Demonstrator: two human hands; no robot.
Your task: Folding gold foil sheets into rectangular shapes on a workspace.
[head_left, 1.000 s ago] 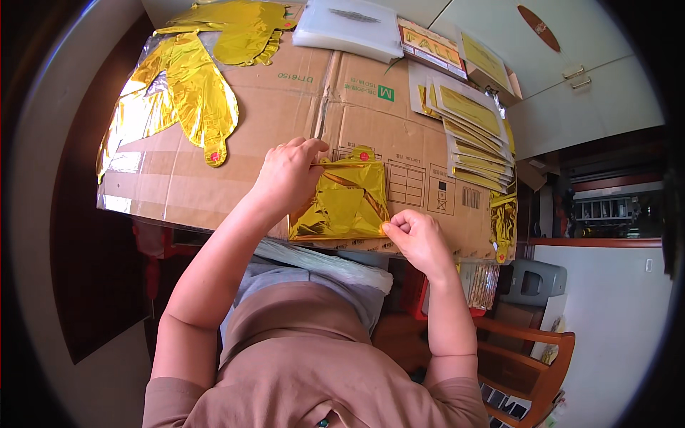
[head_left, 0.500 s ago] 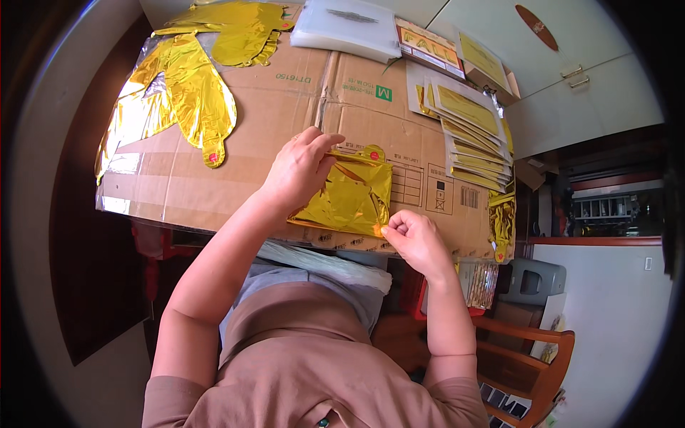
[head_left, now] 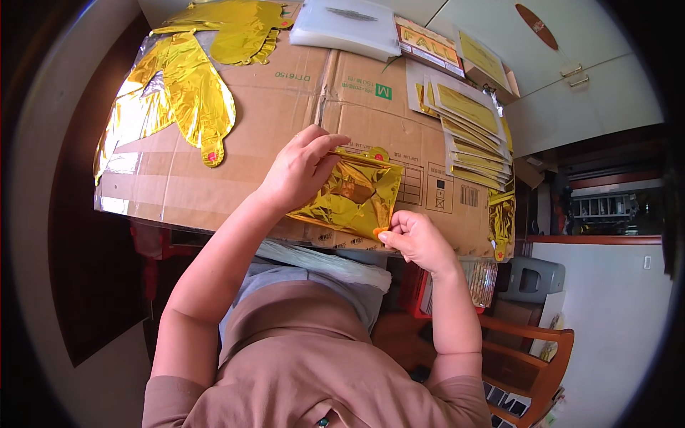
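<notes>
A folded gold foil balloon (head_left: pixel 352 191) lies on the cardboard near the table's front edge, its face creased and shiny. Its small round tab with a red mark sticks out at the far edge. My left hand (head_left: pixel 303 167) grips the balloon's far left edge, fingers bent over it, hiding that side. With thumb and forefinger, my right hand (head_left: pixel 421 242) pinches the near right corner, where a small orange spot shows at the fingertips.
Unfolded gold foil balloons (head_left: pixel 196 93) lie at the left. Folded ones in clear sleeves (head_left: pixel 474 143) are stacked at the right. Behind are clear plastic bags (head_left: pixel 346 32) and a printed box (head_left: pixel 430 51). Flattened cardboard (head_left: pixel 271 107) covers the table. A wooden chair (head_left: pixel 528 332) stands lower right.
The balloon's right side has shifted slightly rightward and looks more taut and tilted. Its tab now lies lower against the edge. Both hands keep their hold.
</notes>
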